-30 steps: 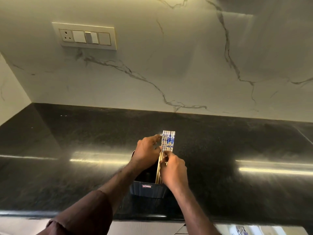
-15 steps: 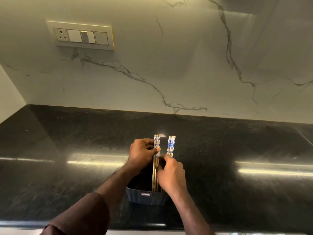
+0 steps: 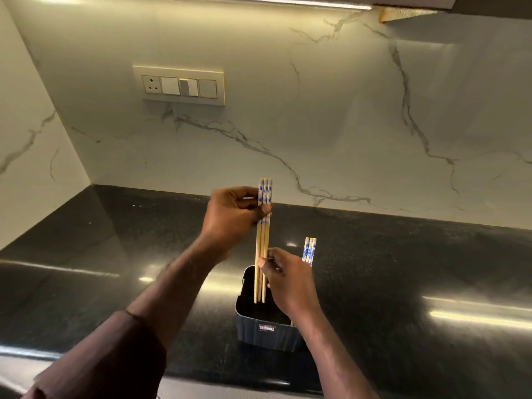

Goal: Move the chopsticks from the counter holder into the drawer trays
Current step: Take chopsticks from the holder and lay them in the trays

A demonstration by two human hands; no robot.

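Observation:
A dark ribbed holder (image 3: 266, 332) stands on the black counter (image 3: 115, 254) near its front edge. My left hand (image 3: 234, 216) is closed around a bundle of three wooden chopsticks (image 3: 262, 254) with blue-and-white tops, lifted so their tips hang just inside the holder's mouth. My right hand (image 3: 288, 283) sits over the holder's right side, gripping a second bundle of chopsticks (image 3: 309, 250) whose patterned tops stick up behind it; its thumb touches the lifted bundle. The lower part of the second bundle is hidden by the hand.
A white marble backsplash (image 3: 316, 125) rises behind the counter, with a switch and socket plate (image 3: 182, 86) at upper left. A side wall (image 3: 28, 139) closes the left corner. The counter's front edge runs along the bottom. No drawer is in view.
My left hand has raised its bundle of chopsticks well up out of the holder. My right hand stays low at the holder with the other bundle. The camera has tilted upward.

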